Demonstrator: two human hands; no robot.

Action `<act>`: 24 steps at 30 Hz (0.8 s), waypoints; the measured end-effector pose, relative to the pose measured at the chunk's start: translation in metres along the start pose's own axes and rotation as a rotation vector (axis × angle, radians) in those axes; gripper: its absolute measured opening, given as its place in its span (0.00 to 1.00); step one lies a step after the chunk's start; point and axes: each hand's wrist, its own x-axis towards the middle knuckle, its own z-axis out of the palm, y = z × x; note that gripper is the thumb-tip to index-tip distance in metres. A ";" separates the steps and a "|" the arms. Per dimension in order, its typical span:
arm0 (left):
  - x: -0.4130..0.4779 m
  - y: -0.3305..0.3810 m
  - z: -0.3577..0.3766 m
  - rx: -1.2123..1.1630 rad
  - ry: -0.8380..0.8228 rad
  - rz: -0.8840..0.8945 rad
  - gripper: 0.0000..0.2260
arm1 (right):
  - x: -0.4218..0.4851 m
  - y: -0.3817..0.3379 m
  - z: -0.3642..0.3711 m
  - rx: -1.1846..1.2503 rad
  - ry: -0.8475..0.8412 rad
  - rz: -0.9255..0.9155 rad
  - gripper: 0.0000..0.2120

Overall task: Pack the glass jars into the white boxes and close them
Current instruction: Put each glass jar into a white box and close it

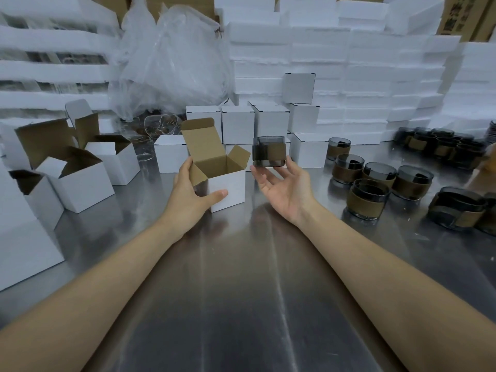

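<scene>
You are looking at only one bit of print: dark block characters running down the side of a brown cardboard carton (456, 20) at the top right, behind the stacked white foam slabs (375, 76). They are showing too blurred, and too cut off by the frame edge, to read.

A head-worn wide-angle camera looks forward and down, close over the metal table (241, 304), toward stacked white slabs (349, 63), perhaps foam.
</scene>
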 end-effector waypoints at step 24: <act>0.001 -0.003 0.001 -0.017 -0.010 0.005 0.45 | 0.003 -0.001 -0.002 -0.174 -0.008 0.222 0.24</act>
